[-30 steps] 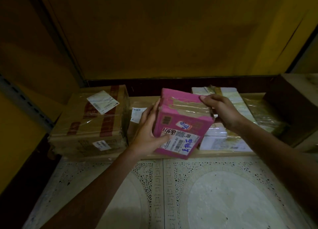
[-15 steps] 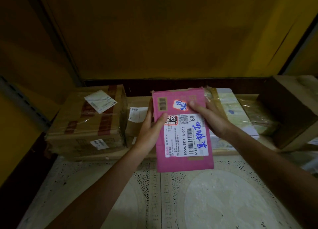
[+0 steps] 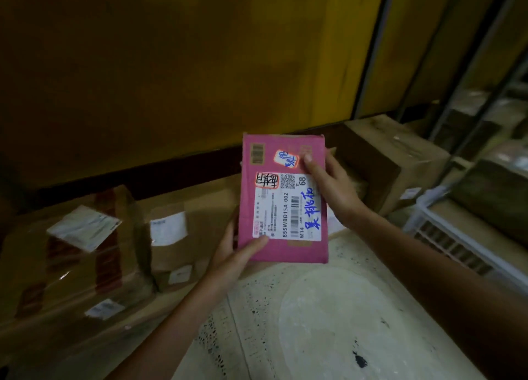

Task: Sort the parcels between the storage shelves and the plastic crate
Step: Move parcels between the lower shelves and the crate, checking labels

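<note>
1. The left hand (image 3: 238, 255) grips the lower left corner of the pink parcel (image 3: 285, 205): its thumb lies pressed flat on the front face by the bottom edge of the label, and the other fingers are hidden behind the box.
2. The right hand (image 3: 334, 188) holds the parcel's right edge, thumb (image 3: 310, 165) pressed on the front near the upper right corner, remaining fingers wrapped out of sight behind.
3. The pink parcel is held up in the air between both hands, above the pale patterned floor (image 3: 328, 322) and in front of the row of cartons, its front face turned to the camera.
4. Its long axis runs roughly upright, only slightly tilted; the printed text runs sideways, reading from bottom to top.
5. The white shipping label (image 3: 287, 208) shows "855WBD15A-002", "M14" and "68", a barcode, a QR code, a red-framed stamp, and blue handwritten characters along its right side.
6. A small red-bordered sticker (image 3: 285, 159) above the label carries more blue handwriting; I cannot read it.
7. To the left, two brown cartons (image 3: 85, 251) sit side by side, taped, with white labels too blurred to read.
8. To the right stands another brown carton (image 3: 400, 157), and beyond it a white plastic crate (image 3: 445, 231) with a slatted wall.
</note>
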Motion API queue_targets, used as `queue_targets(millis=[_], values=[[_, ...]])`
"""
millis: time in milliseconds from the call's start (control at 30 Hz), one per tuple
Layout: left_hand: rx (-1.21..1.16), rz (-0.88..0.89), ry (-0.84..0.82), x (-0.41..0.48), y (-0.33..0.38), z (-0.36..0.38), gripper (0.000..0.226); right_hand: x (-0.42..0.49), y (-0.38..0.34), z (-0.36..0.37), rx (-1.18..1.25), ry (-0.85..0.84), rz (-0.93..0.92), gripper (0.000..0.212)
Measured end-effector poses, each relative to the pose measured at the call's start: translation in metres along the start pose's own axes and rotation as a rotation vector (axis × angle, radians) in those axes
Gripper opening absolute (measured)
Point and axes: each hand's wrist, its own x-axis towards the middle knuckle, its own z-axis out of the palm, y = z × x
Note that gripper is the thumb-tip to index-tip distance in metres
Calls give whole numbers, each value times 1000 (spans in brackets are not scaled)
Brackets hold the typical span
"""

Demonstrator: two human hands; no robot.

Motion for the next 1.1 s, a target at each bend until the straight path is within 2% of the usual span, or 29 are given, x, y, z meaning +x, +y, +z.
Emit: queue_targets(millis=[100, 167, 300, 367, 500, 567, 633, 800, 933, 1000, 1100], values=[[7, 46, -58, 8, 10, 29, 52, -8, -5, -29, -123, 139, -43, 44], [26, 104, -40, 12, 17, 50, 50, -13, -6, -49, -225, 241, -65, 55], [82, 171, -44, 14, 19, 104, 41, -35, -2, -101, -230, 304, -61, 68], [157, 179, -121, 13, 17, 135, 46, -36, -3, -134, -249, 331, -63, 73], [182, 207, -267, 20, 12, 205, 54, -36, -4, -212, -394, 367, -52, 66], [211, 175, -349, 29, 11, 245, 67, -41, -1, -257, -423, 366, -40, 67], [265, 116, -443, 37, 4, 284, 83, -46, 3, -304, -461, 348, -20, 65], [305, 54, -574, 54, -26, 369, 75, -39, 24, -397, -653, 203, 18, 57], [443, 19, -663, 65, -39, 411, 86, -17, 52, -427, -1006, 129, -3, 50], [574, 45, -685, 71, -43, 426, 96, -10, 68, -432, -1195, -1, -9, 51], [737, 66, -705, 79, -51, 441, 92, -12, 96, -432, -1197, -151, 19, 43]])
